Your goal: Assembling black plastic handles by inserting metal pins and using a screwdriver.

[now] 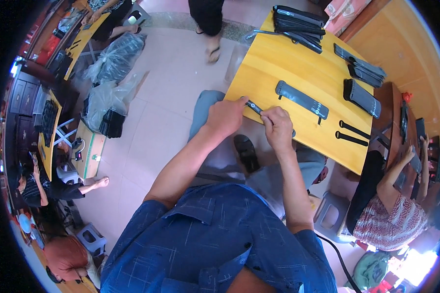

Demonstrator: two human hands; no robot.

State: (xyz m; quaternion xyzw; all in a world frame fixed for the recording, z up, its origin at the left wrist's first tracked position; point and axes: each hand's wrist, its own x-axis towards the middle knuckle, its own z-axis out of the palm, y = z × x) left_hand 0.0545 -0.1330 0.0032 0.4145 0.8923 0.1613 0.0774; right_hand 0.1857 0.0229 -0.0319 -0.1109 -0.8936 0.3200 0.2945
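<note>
Both your left hand (pixel 226 116) and right hand (pixel 277 128) pinch one narrow black strap (pixel 253 106) over the yellow table's (pixel 259 73) near edge; uneven pull may drop it floorward, clear of the far strap stacks (pixel 298 22).

Both hands (pixel 252 119) on black strap (pixel 255 107)

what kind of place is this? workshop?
Likely a small hand-assembly workshop. Both hands, left and right, work a dark strap at a yellow table stacked with more straps; bagged pieces sit on the floor, with other workers seated nearby.
</note>
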